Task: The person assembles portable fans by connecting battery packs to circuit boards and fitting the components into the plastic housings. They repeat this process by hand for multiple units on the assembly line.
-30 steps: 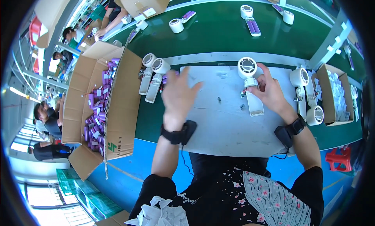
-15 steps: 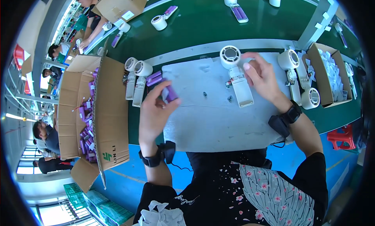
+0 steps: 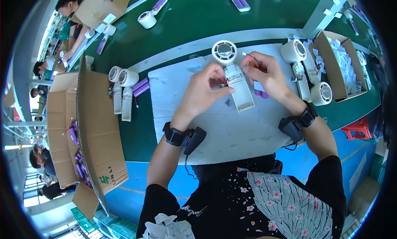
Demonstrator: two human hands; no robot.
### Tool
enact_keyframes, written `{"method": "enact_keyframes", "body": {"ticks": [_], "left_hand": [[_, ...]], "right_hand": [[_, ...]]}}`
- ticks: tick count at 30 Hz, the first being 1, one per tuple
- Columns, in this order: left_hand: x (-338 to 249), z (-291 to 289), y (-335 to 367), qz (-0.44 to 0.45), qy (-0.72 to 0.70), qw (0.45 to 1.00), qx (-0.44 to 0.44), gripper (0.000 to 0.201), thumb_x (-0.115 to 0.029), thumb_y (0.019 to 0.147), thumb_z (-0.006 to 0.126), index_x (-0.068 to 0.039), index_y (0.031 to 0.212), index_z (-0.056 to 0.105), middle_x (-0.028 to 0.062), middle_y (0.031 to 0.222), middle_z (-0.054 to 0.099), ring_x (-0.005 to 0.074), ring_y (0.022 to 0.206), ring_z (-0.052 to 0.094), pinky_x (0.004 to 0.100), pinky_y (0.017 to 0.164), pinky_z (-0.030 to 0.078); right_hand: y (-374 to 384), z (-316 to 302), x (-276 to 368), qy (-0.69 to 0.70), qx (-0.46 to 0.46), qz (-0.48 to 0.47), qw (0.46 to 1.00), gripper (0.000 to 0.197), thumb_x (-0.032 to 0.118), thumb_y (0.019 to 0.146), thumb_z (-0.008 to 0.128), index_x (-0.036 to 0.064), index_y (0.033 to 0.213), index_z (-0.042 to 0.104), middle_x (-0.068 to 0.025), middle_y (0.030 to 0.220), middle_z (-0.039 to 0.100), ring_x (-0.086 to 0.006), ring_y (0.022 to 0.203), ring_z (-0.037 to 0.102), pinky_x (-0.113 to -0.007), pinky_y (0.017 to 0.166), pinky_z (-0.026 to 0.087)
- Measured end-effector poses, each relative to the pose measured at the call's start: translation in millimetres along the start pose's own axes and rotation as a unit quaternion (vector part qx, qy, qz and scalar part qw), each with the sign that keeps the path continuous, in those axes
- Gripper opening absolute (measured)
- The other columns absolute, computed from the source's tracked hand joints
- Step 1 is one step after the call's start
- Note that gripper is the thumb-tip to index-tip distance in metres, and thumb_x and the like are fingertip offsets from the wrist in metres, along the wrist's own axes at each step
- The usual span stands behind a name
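Observation:
A white handheld fan [image 3: 242, 94] lies on the grey mat, its round head pointing away from me and its handle housing open. My left hand [image 3: 202, 91] is closed around the fan's neck, with the thumb on the near part of the handle. Just right of the fan, my right hand [image 3: 269, 75] pinches thin red and black wires [image 3: 253, 59] that end in a small white connector. Below those fingers shows a purple battery pack [image 3: 261, 93] with a white label, partly hidden by the hand. Another purple battery pack [image 3: 141, 87] lies at the mat's left edge.
At left stands a large cardboard box [image 3: 103, 144] holding purple packs. Two white fans [image 3: 127, 78] lie beside it. More fans [image 3: 294, 52] and a box of white paper pieces [image 3: 343, 69] are at right. Fans with purple packs [image 3: 152, 15] rest on the green surface beyond.
The battery pack has passed from my left hand to my right. My left hand has moved right onto the fan. The whole view has shifted slightly.

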State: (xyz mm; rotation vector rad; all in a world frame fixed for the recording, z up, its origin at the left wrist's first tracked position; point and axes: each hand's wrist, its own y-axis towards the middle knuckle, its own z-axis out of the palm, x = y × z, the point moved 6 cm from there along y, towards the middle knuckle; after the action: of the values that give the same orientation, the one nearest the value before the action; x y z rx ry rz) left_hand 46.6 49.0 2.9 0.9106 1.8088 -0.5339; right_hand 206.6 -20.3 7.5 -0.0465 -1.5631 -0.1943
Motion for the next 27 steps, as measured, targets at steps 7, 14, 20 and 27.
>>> {"method": "enact_keyframes", "body": {"ticks": [7, 14, 20, 27], "left_hand": [[0, -3, -9, 0.063, -0.012, 0.998, -0.01, 0.017, -0.003, 0.077, 0.072, 0.001, 0.091, 0.064, 0.0088, 0.087, 0.067, 0.0186, 0.076, 0.065, 0.0281, 0.072, 0.052], [2, -7, -12, 0.063, -0.024, 0.998, -0.011, 0.02, 0.002, 0.079, 0.07, -0.001, 0.099, 0.066, 0.0046, 0.091, 0.067, 0.0095, 0.08, 0.061, 0.0239, 0.069, 0.05], [5, -8, -10, 0.057, -0.105, 0.992, -0.045, 0.023, -0.003, 0.078, 0.068, 0.001, 0.101, 0.065, 0.0101, 0.087, 0.066, 0.0168, 0.075, 0.064, 0.0281, 0.071, 0.052], [9, -9, -11, 0.014, -0.135, 0.99, -0.028, 0.026, 0.0, 0.076, 0.066, 0.0, 0.102, 0.065, 0.0094, 0.088, 0.067, 0.0183, 0.074, 0.064, 0.0297, 0.072, 0.052]], "right_hand": [[-10, 29, 26, -0.297, 0.083, -0.165, 0.937, 0.015, 0.0, 0.08, 0.067, 0.0015, 0.095, 0.064, -0.0042, 0.07, 0.058, -0.0132, 0.058, 0.051, -0.026, 0.051, 0.041], [-8, 41, 19, -0.333, 0.021, -0.206, 0.92, 0.017, -0.002, 0.074, 0.073, -0.0013, 0.091, 0.067, -0.0086, 0.084, 0.062, -0.0186, 0.061, 0.057, -0.028, 0.056, 0.048], [-6, 45, 20, -0.37, 0.023, -0.165, 0.914, 0.014, -0.001, 0.075, 0.072, -0.0024, 0.087, 0.066, -0.0091, 0.082, 0.061, -0.0197, 0.061, 0.058, -0.029, 0.056, 0.047], [-7, 51, 18, -0.373, 0.063, -0.137, 0.915, 0.01, 0.0, 0.076, 0.071, -0.0039, 0.082, 0.063, -0.0088, 0.08, 0.06, -0.02, 0.061, 0.057, -0.03, 0.055, 0.046]]}}
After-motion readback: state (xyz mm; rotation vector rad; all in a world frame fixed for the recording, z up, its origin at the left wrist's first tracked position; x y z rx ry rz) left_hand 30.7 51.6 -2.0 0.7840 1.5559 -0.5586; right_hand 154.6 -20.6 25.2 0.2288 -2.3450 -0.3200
